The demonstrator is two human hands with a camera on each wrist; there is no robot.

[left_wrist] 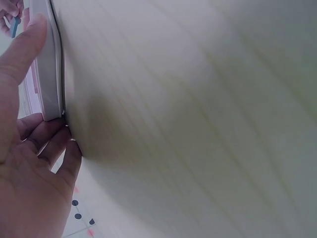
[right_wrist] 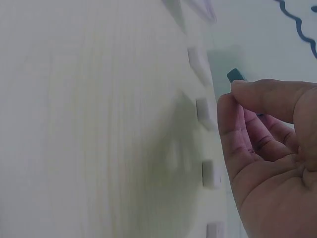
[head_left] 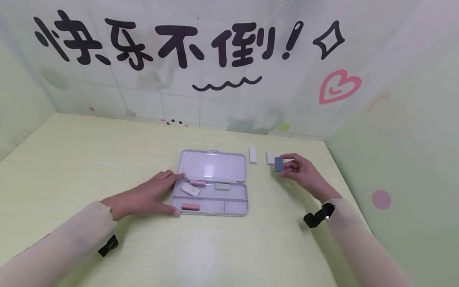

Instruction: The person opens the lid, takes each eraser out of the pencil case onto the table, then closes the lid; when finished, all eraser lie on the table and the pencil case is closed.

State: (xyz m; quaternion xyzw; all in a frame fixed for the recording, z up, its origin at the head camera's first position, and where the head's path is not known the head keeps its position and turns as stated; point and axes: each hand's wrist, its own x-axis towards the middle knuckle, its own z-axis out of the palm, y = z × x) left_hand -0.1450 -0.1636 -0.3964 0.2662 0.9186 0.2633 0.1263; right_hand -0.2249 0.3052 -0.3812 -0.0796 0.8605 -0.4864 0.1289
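An open, pale lilac hinged pencil case point(head_left: 236, 205) lies on the table, lid folded back. Its divided tray holds a white eraser point(head_left: 190, 189), a pale green eraser point(head_left: 222, 186), a pink eraser point(head_left: 198, 183) at the back and a darker pink eraser point(head_left: 190, 207) in the front compartment. My left hand point(head_left: 150, 197) grips the case's left side, thumb at the front corner and fingers by the hinge. Over the table to the right, my right hand point(head_left: 301, 175) pinches a blue-grey eraser point(head_left: 278, 164) between thumb and fingertips.
Several white blocks stand in a row at the back right, among them one white block point(head_left: 252, 155) beside the lid and another white block point(head_left: 270, 158) near my right hand. A printed wall point(head_left: 150, 95) closes the table's back; another wall point(head_left: 394, 167) rises at right.
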